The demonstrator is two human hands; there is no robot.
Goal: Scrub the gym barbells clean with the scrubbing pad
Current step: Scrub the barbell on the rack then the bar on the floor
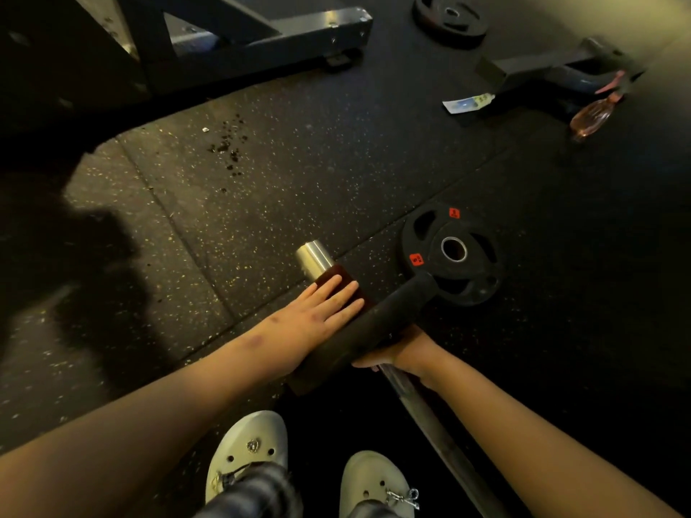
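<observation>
**A:** What did the hands have?

**B:** The left hand (318,312) lay flat, fingers straight and together, pressing the dark red pad (342,274) onto the sleeve (314,256) of the bar (430,416). The right hand (396,355) was curled round the bar's shaft just behind the loaded plate (359,330), which hid most of its fingers.

**A:** And the bar itself?

**B:** It ran from the lower right, beside the right forearm, up and left to the bare chrome tip of the sleeve, which poked out past the pad. The loaded plate showed edge-on, between the two hands.

**A:** Any containers?

**B:** One bottle (592,115), lying on its side far to the upper right, beside a frame foot (542,65). It looked clear, with pink-orange liquid inside. How full it was, I could not tell. A pink trigger head sat at its top. A small white-and-blue packet (467,102) lay flat just left of it, and its contents were hidden.

**A:** What crowded the work?

**B:** A flat plate (471,263) with red labels lay on the floor (299,162). Its near edge met the loaded plate's far end, touching it or under it, I could not tell which. Two pale shoes (250,446) stood just below the hands.

**A:** Open room?

**B:** Left of the sleeve tip and beyond it, the speckled floor lay open up to a dark machine frame (261,50) along the top. Dark spots (228,147) dotted it midway. A far plate (450,20) lay near the top edge, well apart from the bar.
</observation>
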